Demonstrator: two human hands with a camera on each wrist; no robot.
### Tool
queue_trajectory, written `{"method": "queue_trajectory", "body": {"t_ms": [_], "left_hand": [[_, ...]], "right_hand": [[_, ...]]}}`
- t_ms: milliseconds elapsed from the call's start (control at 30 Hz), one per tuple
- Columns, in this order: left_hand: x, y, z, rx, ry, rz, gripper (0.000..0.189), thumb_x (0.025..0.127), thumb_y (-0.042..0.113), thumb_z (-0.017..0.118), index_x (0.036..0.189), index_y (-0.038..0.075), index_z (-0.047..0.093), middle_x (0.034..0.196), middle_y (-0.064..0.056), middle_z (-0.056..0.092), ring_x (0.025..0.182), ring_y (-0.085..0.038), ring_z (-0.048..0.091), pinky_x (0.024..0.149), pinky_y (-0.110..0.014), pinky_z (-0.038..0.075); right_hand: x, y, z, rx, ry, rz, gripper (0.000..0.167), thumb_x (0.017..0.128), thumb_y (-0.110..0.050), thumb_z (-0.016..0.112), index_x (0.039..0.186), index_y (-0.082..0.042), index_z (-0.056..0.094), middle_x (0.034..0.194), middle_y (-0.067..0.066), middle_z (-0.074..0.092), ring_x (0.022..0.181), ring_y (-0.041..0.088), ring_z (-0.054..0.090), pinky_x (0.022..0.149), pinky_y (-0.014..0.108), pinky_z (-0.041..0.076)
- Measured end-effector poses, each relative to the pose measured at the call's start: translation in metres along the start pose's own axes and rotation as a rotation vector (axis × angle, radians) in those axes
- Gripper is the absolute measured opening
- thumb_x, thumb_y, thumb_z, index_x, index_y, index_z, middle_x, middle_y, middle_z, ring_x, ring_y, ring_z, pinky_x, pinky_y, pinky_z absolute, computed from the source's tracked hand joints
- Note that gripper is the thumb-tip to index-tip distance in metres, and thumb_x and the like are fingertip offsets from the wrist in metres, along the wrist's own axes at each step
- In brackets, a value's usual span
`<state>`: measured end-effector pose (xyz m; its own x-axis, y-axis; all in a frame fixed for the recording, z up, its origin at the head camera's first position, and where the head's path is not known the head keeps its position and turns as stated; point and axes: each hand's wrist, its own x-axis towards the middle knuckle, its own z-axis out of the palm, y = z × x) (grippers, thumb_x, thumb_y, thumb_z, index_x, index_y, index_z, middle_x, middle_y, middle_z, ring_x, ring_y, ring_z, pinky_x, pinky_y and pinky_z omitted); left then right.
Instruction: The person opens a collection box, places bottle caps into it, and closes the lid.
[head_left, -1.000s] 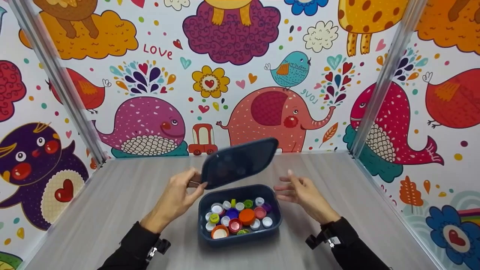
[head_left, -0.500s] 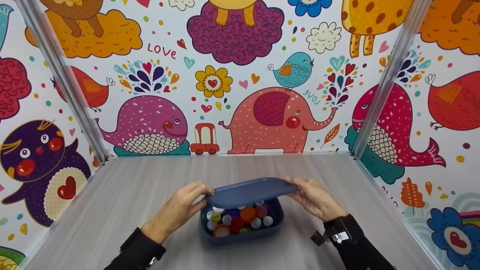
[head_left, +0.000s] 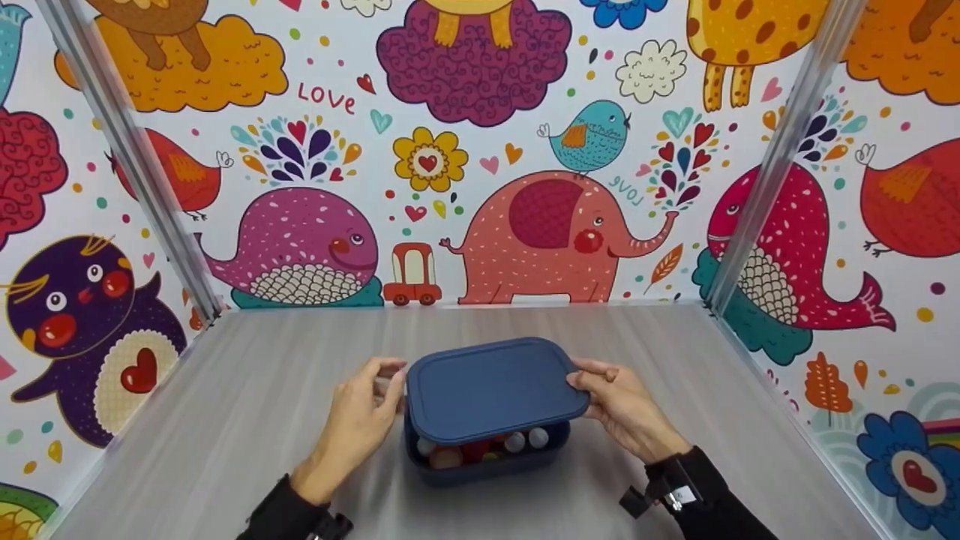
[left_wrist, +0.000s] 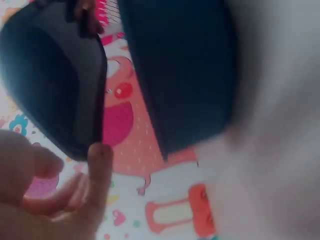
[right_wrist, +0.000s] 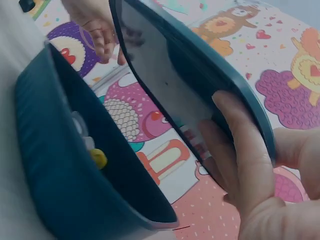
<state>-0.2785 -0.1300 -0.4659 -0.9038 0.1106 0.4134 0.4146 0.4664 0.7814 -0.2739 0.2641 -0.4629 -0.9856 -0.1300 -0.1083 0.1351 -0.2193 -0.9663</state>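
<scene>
My right hand (head_left: 626,409) pinches the right edge of a dark blue lid (head_left: 495,390), thumb on top and fingers underneath. Tilted, the lid hangs over a matching box (head_left: 487,471) without being seated on it; in the right wrist view a gap separates lid and box (right_wrist: 75,165). My left hand (head_left: 360,420) is beside the lid's left end, its fingers loosely bent and not wrapped round the edge. One fingertip (left_wrist: 100,152) lies at the lid's corner in the left wrist view; contact is unclear. Several bottle caps (head_left: 514,441) show through the front opening; the lid hides the others.
The box stands on a grey wood-grain table (head_left: 300,375). Printed cartoon walls (head_left: 427,90) enclose the back and sides, with metal posts (head_left: 142,165) at the corners.
From near upright in the left hand, the lid has swung down over the box. My right hand took hold of its right edge; my left hand has loosened its grip.
</scene>
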Motion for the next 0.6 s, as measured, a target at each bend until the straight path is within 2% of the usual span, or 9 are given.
{"method": "queue_trajectory", "body": {"t_ms": [67, 100, 167, 233, 333, 467, 600], "left_hand": [[-0.006, 0.006, 0.002, -0.066, -0.051, -0.143, 0.037, 0.117, 0.023, 0.073, 0.146, 0.001, 0.073, 0.131, -0.018, 0.081, 0.079, -0.017, 0.081, 0.069, -0.028, 0.066], [-0.009, 0.008, 0.003, -0.086, -0.07, -0.195, 0.044, 0.116, 0.028, 0.075, 0.15, 0.0, 0.071, 0.134, -0.02, 0.08, 0.078, -0.016, 0.08, 0.068, -0.028, 0.064], [-0.013, 0.012, 0.005, -0.081, -0.092, -0.25, 0.056, 0.112, 0.031, 0.08, 0.156, 0.0, 0.067, 0.141, -0.022, 0.077, 0.079, -0.014, 0.079, 0.067, -0.028, 0.062], [-0.016, 0.014, 0.006, -0.035, -0.088, -0.246, 0.062, 0.108, 0.029, 0.085, 0.159, -0.002, 0.065, 0.143, -0.023, 0.077, 0.081, -0.013, 0.078, 0.067, -0.026, 0.059], [-0.016, 0.015, 0.009, 0.034, -0.068, -0.202, 0.064, 0.105, 0.023, 0.087, 0.158, -0.003, 0.066, 0.14, -0.023, 0.077, 0.083, -0.012, 0.075, 0.068, -0.025, 0.057], [-0.017, 0.011, 0.012, 0.095, -0.042, -0.164, 0.062, 0.103, 0.019, 0.088, 0.156, -0.005, 0.068, 0.133, -0.021, 0.077, 0.081, -0.01, 0.067, 0.068, -0.024, 0.053], [-0.02, 0.005, 0.017, 0.134, -0.028, -0.142, 0.061, 0.1, 0.012, 0.089, 0.153, -0.01, 0.068, 0.126, -0.019, 0.076, 0.076, -0.006, 0.061, 0.068, -0.022, 0.049]], "right_hand": [[-0.003, 0.002, 0.003, -0.003, 0.009, -0.011, 0.069, 0.112, -0.003, 0.068, 0.173, 0.014, 0.039, 0.139, 0.018, 0.082, 0.104, 0.016, 0.088, 0.092, 0.029, 0.071], [-0.004, 0.003, 0.004, -0.007, 0.012, -0.015, 0.07, 0.112, -0.003, 0.068, 0.173, 0.013, 0.039, 0.138, 0.017, 0.083, 0.103, 0.016, 0.088, 0.091, 0.029, 0.071], [-0.007, 0.006, 0.008, -0.014, 0.022, -0.02, 0.07, 0.112, -0.003, 0.07, 0.173, 0.012, 0.04, 0.134, 0.014, 0.085, 0.101, 0.015, 0.088, 0.091, 0.03, 0.071], [-0.009, 0.008, 0.011, -0.032, 0.048, -0.021, 0.069, 0.111, -0.002, 0.071, 0.173, 0.01, 0.043, 0.128, 0.01, 0.086, 0.099, 0.013, 0.087, 0.09, 0.031, 0.072], [-0.011, 0.01, 0.015, -0.097, 0.111, -0.021, 0.065, 0.11, -0.002, 0.073, 0.17, 0.006, 0.05, 0.119, 0.007, 0.086, 0.097, 0.013, 0.084, 0.089, 0.033, 0.073], [-0.01, 0.017, 0.019, -0.257, 0.188, -0.034, 0.057, 0.107, -0.003, 0.077, 0.162, 0.005, 0.062, 0.115, 0.01, 0.084, 0.096, 0.016, 0.081, 0.083, 0.031, 0.072], [-0.006, 0.029, 0.019, -0.434, 0.225, -0.087, 0.048, 0.105, -0.004, 0.08, 0.152, 0.003, 0.073, 0.116, 0.013, 0.079, 0.099, 0.018, 0.073, 0.076, 0.025, 0.065]]}}
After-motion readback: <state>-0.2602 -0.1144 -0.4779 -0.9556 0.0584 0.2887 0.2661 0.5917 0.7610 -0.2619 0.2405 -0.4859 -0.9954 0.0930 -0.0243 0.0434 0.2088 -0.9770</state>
